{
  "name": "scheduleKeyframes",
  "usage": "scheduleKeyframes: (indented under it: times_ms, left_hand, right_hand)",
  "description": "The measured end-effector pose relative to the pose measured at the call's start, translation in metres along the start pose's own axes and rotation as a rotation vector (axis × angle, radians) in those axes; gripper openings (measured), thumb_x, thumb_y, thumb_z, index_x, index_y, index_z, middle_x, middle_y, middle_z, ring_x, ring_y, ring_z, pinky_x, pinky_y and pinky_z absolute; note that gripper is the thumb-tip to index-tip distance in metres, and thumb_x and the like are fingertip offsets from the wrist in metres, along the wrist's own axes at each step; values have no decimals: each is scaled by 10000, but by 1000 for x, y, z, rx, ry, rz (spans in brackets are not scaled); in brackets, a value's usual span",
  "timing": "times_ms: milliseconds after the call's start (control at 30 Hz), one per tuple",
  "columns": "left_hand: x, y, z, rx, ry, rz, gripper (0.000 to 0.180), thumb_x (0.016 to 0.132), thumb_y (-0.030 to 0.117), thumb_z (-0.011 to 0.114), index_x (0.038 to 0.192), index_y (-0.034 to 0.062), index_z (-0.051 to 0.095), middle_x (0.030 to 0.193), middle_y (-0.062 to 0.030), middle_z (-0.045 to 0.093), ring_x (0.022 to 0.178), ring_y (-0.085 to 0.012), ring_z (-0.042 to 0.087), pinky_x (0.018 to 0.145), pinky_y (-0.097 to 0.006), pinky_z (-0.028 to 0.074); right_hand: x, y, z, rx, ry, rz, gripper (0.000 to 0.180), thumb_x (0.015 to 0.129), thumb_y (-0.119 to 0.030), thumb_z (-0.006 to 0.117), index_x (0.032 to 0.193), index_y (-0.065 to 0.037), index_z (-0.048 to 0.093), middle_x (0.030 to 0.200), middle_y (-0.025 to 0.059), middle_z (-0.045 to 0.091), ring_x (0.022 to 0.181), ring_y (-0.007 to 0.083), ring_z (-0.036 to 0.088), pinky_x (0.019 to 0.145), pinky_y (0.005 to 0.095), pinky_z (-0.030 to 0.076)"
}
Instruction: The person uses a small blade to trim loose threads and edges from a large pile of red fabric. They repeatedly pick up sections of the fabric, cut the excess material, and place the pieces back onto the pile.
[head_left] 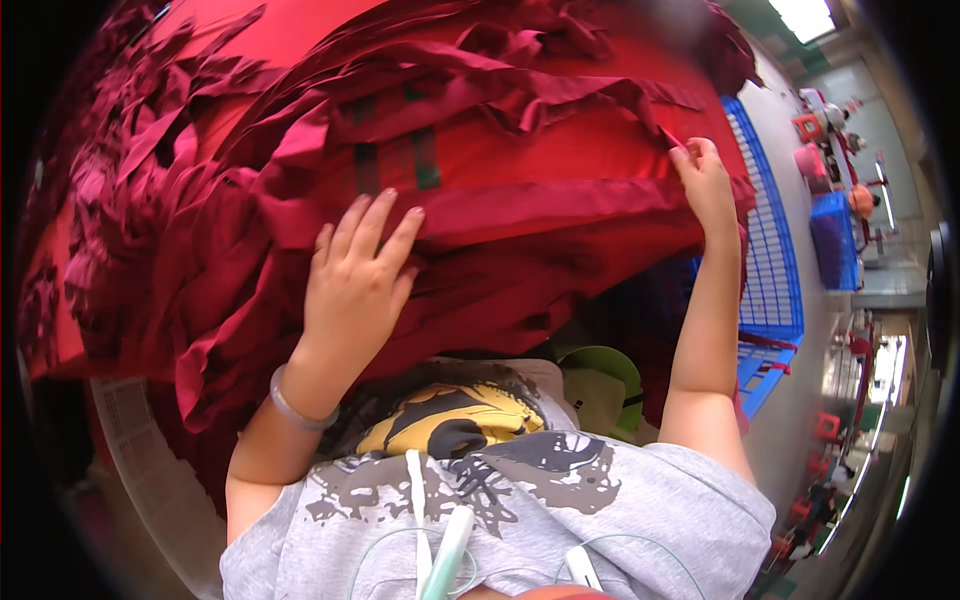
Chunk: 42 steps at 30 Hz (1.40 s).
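Note:
Dark red fabric strips lie in folds across a red-covered table. My left hand rests on the cloth with its fingers spread, pressing nothing I can see but the folds beneath. Farther right, my right hand pinches the end of a dark red strip between thumb and fingers, near the table's right edge. A long flat band of the same cloth runs from beside my left hand to just below my right hand.
A tangled heap of dark red strips fills the left side. Dark green tape marks show on the table. A blue plastic crate stands at the right; a white crate is at lower left. Workstations and people are far right.

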<state>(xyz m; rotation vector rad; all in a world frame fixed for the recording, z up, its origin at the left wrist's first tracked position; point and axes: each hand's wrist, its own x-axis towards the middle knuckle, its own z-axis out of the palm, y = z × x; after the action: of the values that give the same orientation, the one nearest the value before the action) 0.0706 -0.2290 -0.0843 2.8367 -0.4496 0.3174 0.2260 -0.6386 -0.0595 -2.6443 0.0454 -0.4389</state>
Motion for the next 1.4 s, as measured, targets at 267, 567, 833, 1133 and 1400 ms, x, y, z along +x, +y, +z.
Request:
scheduleKeyframes:
  times_ms: [267, 567, 833, 1133, 1400]
  left_hand:
    - [-5, -1, 10, -29, 101, -25, 627, 794, 231, 687, 1378, 195, 461, 1406, -103, 412, 1301, -303, 398, 1024, -524, 349]
    - [-8, -3, 15, -31, 127, -21, 650, 749, 277, 722, 1354, 222, 492, 1410, -70, 424, 1303, -269, 396, 1051, -500, 311]
    - [-6, -3, 20, 13, 198, -20, 637, 726, 295, 715, 1327, 220, 518, 1367, -46, 475, 1262, -227, 428, 1021, -475, 336]
    - [-9, -4, 19, -13, 166, -20, 640, 762, 303, 700, 1359, 219, 484, 1396, -44, 448, 1286, -237, 414, 1050, -477, 314]
    - [-11, -14, 27, -239, 301, -6, 632, 792, 262, 693, 1342, 53, 461, 1377, -110, 498, 1279, -293, 463, 1045, -460, 344]
  right_hand:
    - [-122, -190, 50, 448, -233, -512, 321, 861, 25, 538, 1181, -5, 544, 962, 179, 575, 915, 332, 587, 796, 383, 483]
    - [-149, -212, 61, 17, -205, -623, 274, 804, -127, 630, 1068, -56, 658, 686, 55, 593, 597, 229, 613, 528, 338, 482]
    - [-148, -216, 90, 186, -37, -532, 258, 802, -125, 629, 1051, -71, 669, 717, 66, 650, 568, 217, 634, 502, 322, 493]
    - [-136, -214, 82, 351, -24, -80, 225, 841, -118, 619, 1051, -40, 641, 840, 139, 690, 681, 278, 688, 611, 367, 543]
    - [-156, -223, 81, 221, -148, -564, 256, 785, -122, 641, 1036, -75, 664, 717, 68, 646, 580, 224, 634, 523, 321, 496]
